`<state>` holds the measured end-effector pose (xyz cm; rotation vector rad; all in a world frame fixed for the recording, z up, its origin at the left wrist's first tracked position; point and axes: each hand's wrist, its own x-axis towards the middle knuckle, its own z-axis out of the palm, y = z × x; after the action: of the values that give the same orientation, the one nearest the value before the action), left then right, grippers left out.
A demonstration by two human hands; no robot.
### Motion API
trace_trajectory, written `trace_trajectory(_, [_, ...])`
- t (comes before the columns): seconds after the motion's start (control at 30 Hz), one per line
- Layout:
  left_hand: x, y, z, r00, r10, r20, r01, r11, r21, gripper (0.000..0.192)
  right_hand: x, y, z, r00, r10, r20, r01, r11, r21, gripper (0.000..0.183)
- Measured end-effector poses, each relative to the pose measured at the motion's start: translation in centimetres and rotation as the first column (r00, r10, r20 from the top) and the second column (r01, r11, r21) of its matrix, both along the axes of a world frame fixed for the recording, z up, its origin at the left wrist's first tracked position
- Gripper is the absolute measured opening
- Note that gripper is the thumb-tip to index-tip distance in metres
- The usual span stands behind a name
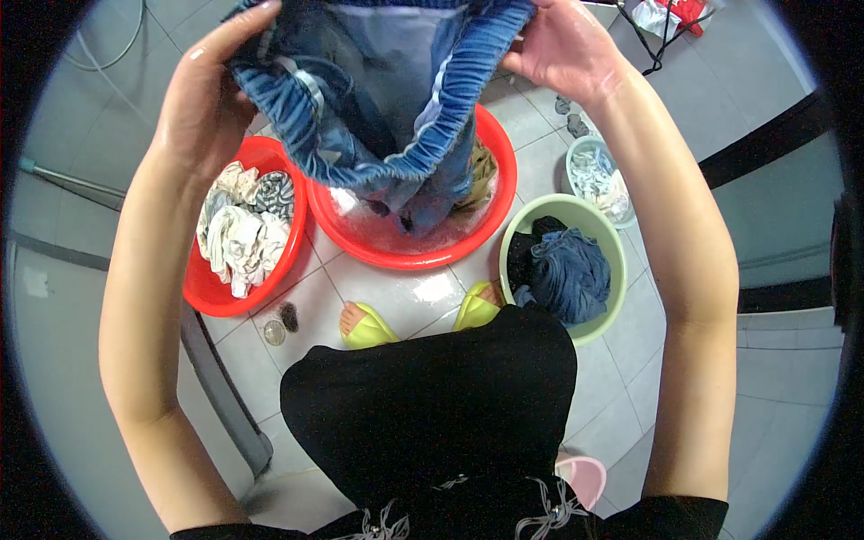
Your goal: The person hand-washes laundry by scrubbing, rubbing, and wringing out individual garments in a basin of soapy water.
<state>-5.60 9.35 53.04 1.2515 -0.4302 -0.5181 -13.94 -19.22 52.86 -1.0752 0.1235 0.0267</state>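
Observation:
My left hand (214, 91) and my right hand (563, 50) grip opposite sides of the gathered elastic waist of a blue denim garment (412, 158). The waist opening faces me, and the garment's lower part hangs down into a large red basin (405, 262). Sudsy water and a brown-olive cloth (480, 179) lie in that basin. Both hands look wet. The garment's upper edge runs out at the top of the picture.
Left, a red basin (297, 236) holds whitish and patterned clothes (246, 236). Right, a pale green basin (619, 283) holds dark and blue clothes (570, 273); a small light-blue basin (572, 165) stands beyond it. A floor drain cover (275, 333) and a pink container (588, 476) are nearer me.

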Motion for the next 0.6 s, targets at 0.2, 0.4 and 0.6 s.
trace_trajectory(0.2, [0.7,-2.0,-11.2,1.0,0.016,-0.026,-0.003,0.912,0.41,0.03,4.0,-0.4,-12.9,0.904,-0.141,-0.403,0.074,0.982,-0.176,0.028])
trace_trajectory(0.4, [4.0,-3.0,-31.8,0.944,-0.246,0.221,-0.082,0.475,0.876,0.043,6.1,-0.5,-30.9,0.906,-0.183,-0.382,-0.114,0.763,-0.636,0.051])
trace_trajectory(0.6, [2.6,-4.6,-44.1,0.611,-0.62,0.492,-0.326,0.37,0.87,0.059,3.3,5.4,-41.6,0.912,0.113,-0.395,-0.393,-0.042,-0.919,0.086])
